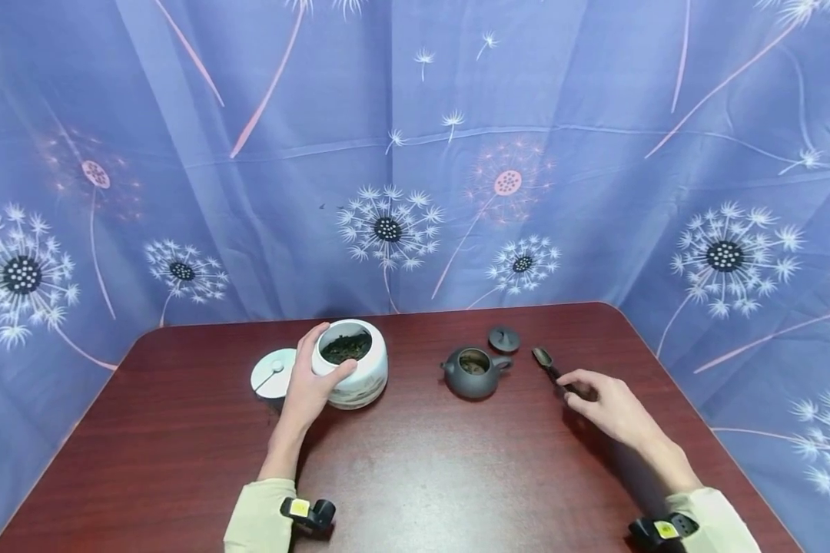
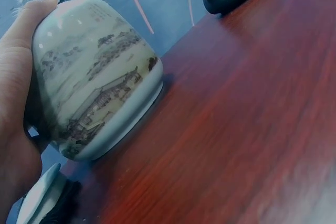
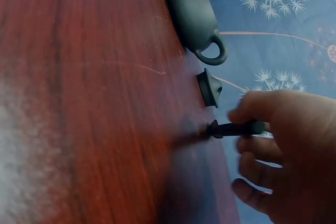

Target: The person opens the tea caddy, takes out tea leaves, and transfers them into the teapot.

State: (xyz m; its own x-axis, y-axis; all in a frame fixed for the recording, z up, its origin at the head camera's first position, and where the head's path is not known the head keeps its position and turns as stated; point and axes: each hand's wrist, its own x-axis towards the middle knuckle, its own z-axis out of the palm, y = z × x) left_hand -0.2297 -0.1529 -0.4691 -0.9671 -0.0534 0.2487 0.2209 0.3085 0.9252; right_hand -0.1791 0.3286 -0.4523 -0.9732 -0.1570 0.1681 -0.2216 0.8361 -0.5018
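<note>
My left hand (image 1: 310, 388) grips a white ceramic tea jar (image 1: 361, 385) by its rim and side, thumb at the front of the mouth. Dark tea leaves (image 1: 346, 349) show inside it. A painted landscape covers the jar's wall (image 2: 100, 72) in the left wrist view. On the right, my right hand (image 1: 615, 408) pinches the dark handle of a tea scoop (image 1: 543, 359), whose tip points away toward the back. In the right wrist view the scoop handle (image 3: 233, 129) lies between thumb and fingers. Between the hands stands a dark teapot (image 1: 473, 385), uncovered, with some leaves inside.
The teapot's lid (image 1: 504, 339) lies behind its handle, left of the scoop. Left of the jar is a pale round lid (image 1: 274, 374), partly behind my left hand. A blue dandelion-print curtain (image 1: 387, 153) hangs along the back of the red-brown table (image 1: 422, 468).
</note>
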